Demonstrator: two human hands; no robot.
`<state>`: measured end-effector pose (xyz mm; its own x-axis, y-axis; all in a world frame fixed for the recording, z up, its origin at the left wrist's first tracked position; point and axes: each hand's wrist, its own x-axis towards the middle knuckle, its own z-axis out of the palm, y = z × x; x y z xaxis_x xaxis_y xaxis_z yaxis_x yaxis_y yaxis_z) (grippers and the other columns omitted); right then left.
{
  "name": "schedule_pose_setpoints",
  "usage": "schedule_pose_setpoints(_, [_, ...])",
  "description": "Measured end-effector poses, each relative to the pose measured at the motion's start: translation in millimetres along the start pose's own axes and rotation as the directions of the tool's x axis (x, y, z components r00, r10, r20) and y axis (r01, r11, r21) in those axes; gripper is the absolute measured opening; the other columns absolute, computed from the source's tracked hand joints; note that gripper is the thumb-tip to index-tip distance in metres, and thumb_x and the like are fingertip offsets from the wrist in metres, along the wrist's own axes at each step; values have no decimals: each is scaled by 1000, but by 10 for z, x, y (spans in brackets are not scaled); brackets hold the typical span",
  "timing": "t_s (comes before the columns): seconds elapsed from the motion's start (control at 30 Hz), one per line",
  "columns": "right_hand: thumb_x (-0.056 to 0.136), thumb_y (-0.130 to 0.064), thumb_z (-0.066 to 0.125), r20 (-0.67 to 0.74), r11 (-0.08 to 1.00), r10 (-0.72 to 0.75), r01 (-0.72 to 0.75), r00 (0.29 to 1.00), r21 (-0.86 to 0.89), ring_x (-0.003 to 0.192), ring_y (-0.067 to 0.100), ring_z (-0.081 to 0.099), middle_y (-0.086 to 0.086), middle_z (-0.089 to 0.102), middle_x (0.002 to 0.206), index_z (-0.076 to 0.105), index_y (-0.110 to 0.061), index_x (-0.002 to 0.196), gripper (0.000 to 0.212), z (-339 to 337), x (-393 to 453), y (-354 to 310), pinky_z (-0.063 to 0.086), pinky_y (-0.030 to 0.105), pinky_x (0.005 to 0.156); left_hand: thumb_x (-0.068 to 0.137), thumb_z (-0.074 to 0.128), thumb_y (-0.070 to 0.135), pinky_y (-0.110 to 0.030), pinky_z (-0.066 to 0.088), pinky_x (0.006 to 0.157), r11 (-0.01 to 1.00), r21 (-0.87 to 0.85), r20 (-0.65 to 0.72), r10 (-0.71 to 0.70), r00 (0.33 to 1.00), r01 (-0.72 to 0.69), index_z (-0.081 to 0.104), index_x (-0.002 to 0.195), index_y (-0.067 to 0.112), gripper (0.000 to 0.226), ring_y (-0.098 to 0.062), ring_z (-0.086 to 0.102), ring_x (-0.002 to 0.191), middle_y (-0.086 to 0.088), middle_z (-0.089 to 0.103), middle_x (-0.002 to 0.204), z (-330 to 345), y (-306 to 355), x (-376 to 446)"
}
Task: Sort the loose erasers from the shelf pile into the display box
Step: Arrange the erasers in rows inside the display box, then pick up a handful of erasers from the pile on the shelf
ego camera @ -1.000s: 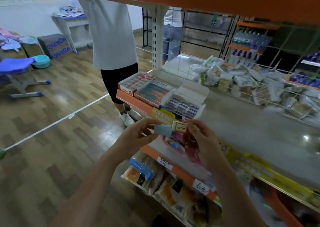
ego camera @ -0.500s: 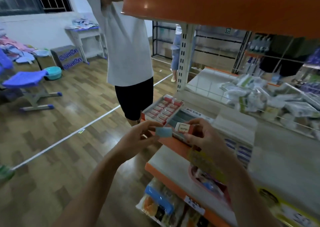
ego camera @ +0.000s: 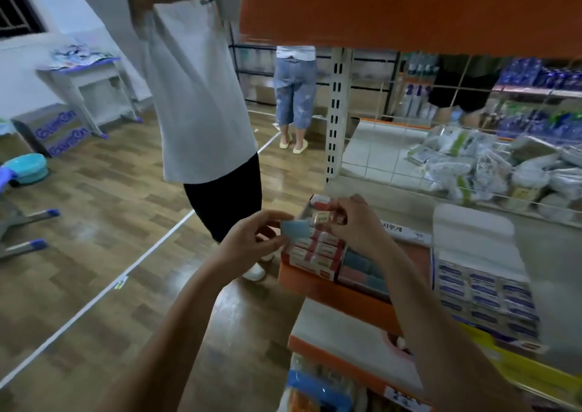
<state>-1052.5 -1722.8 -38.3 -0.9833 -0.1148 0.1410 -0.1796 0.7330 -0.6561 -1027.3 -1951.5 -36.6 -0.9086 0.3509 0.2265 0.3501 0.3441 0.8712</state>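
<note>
Both hands now over red display box (ego camera: 315, 248). Left hand (ego camera: 252, 241) pinches blue eraser (ego camera: 295, 228), right hand (ego camera: 352, 222) pinches sleeved eraser (ego camera: 321, 217). Risk: loose fingertip grip, eraser drops to floor.

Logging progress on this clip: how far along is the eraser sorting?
Done: the red box already holds rows of sleeved erasers. In hand: the left hand pinches a blue eraser, and the right hand pinches a red-sleeved eraser above that box. Left: both still need placing; no loose pile shows, so I cannot tell the remainder.
</note>
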Motion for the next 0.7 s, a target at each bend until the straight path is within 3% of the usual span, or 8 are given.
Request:
schedule_pose_setpoints(0.1, [83,-30,67,-72,993,89,-94,993,-76,92,14,47,0,39,108,56,-15,114,36,128,157,-29,46,27,78,84,67,5,-11,47,56,999,3,41,34,999,-35,60,105,40,42,6,60,71,28,62,92,-195,-144,185])
schedule_pose_setpoints(0.23, [85,-29,65,-130,980,133,-150,983,-134,101,17,52,1,46,109,57,-13,118,37,235,253,-78,49,32,89,85,67,14,-11,46,49,999,-26,82,23,996,-21,61,103,45,37,6,58,63,25,64,85,-386,-277,415])
schedule_pose_setpoints(0.4, [86,-31,61,-197,953,173,-214,965,-215,102,13,49,-4,49,108,52,-20,113,30,341,264,-117,47,31,85,84,68,15,-15,50,66,998,-54,186,37,982,-27,60,105,43,36,-5,63,82,18,65,97,-445,-383,646])
schedule_pose_setpoints(0.53, [87,-30,59,-247,929,175,-243,953,-278,102,11,46,-6,44,104,53,-20,106,22,411,281,-176,44,30,85,84,67,13,-19,52,69,996,-87,254,38,966,-16,60,105,39,34,-5,62,81,18,65,97,-423,-439,730])
schedule_pose_setpoints(0.7, [87,-29,60,-221,927,192,-250,956,-279,109,14,45,-2,49,112,55,-19,111,27,357,265,-245,44,30,91,85,66,14,-18,51,69,994,-100,324,82,942,-51,60,104,39,32,-3,62,84,23,64,98,-369,-429,824])
